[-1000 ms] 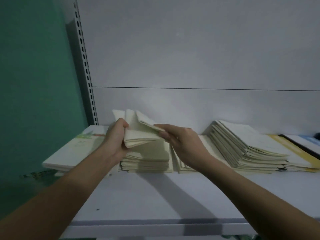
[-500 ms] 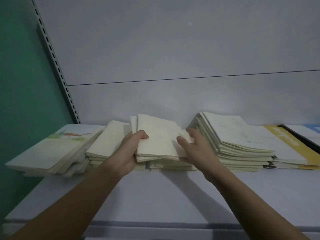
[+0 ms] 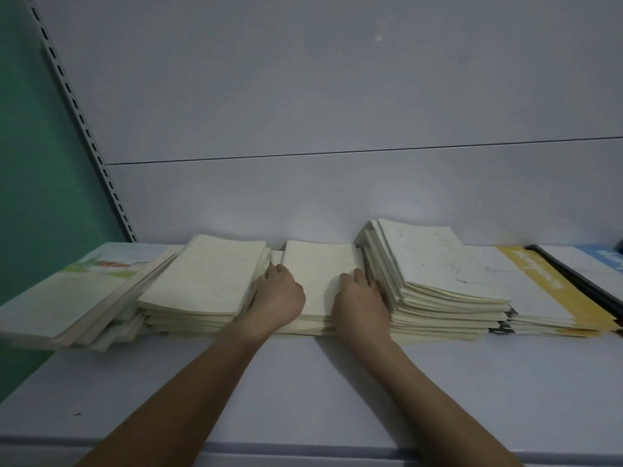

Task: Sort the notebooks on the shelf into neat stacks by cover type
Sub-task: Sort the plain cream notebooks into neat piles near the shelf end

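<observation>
Now the middle cream stack (image 3: 317, 278) is squared between left hand (image 3: 279, 296) and right hand (image 3: 362, 301).
Its side edges are grasped by both hands; even pressure is advised, so neighbouring stacks are not pushed.

On the shelf (image 3: 303, 392), piles stand in a row against the back panel (image 3: 337, 197). The leftmost pile (image 3: 67, 301) overhangs the shelf's left end. Right of it sits the second stack (image 3: 205, 281), then the middle stack (image 3: 320, 274), flanked by the left hand (image 3: 279, 294) and right hand (image 3: 362, 298). Further right rises the tall stack (image 3: 435, 274), then the flat covers (image 3: 553, 284) at the far right.
</observation>
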Tool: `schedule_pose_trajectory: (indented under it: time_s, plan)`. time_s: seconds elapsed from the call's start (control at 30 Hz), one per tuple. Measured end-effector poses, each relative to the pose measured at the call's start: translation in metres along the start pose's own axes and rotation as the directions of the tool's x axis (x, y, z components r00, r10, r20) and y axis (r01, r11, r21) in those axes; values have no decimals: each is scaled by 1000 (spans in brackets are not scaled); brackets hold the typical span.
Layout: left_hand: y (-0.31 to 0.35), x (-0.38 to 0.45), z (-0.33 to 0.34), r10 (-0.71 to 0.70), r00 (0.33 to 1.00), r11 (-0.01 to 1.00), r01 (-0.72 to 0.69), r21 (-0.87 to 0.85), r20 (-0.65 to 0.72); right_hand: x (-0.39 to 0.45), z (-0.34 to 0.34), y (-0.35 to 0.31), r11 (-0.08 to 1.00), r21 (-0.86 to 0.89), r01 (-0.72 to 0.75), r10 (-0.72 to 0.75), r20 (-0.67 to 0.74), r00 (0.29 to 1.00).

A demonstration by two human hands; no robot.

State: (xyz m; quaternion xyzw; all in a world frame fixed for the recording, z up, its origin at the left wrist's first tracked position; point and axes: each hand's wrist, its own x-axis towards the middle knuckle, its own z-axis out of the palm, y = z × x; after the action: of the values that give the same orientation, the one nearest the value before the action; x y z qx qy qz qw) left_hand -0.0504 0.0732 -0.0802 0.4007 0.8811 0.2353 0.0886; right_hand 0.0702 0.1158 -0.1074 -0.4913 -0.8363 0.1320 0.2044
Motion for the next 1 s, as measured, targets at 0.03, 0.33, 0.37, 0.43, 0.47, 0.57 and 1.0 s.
schedule_pose_trajectory:
  time_s: [0.03, 0.33, 0.37, 0.43, 0.47, 0.57, 1.0]
  plan:
    - [-1, -1, 4, 13, 1000, 998, -13, -61, -1, -1, 6, 1, 1000, 8, 12, -11, -53, 999]
    - [-40, -26, 49, 123, 852, 880, -331, -341, -510, -4, 20, 6, 992, 12, 128, -126, -108, 986]
    - [-38, -24, 48, 127, 844, 882, -337, -330, -522, -4, 20, 7, 990, 24, 137, -134, -109, 985]
    - [-38, -23, 48, 146, 841, 881, -351, -318, -521, -5, 19, 8, 987, 59, 150, -142, -125, 982]
    - [-39, -23, 49, 152, 844, 880, -353, -318, -515, -5, 18, 9, 985, 73, 155, -144, -131, 981]
    - [-39, -23, 49, 134, 863, 882, -328, -339, -487, -5, 19, 10, 984, 82, 157, -145, -135, 980]
    - [-40, -23, 38, 178, 872, 925, -307, -226, -455, -1, 23, 10, 984, 71, 166, -152, -173, 973]
